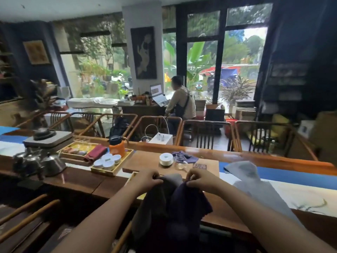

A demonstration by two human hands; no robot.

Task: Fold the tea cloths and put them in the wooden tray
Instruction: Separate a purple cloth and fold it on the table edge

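Note:
My left hand [145,178] and my right hand [200,179] each pinch a top corner of a dark cloth [175,207], grey on its left half and navy on its right, which hangs down over the table's near edge. Behind my left hand a light wooden tray [132,175] shows only its corner. A crumpled purple cloth [184,156] lies further back on the table. A grey cloth [255,183] lies spread out to the right. A folded maroon cloth [95,152] rests on a tray at the left.
A white lidded cup [166,158] and a small glass pitcher [180,166] stand just beyond my hands. A bamboo tray [102,171] holds several white cups and an orange bottle [116,146]. Metal kettles [40,163] stand at the left. Chairs line the far side; a person sits at a laptop beyond.

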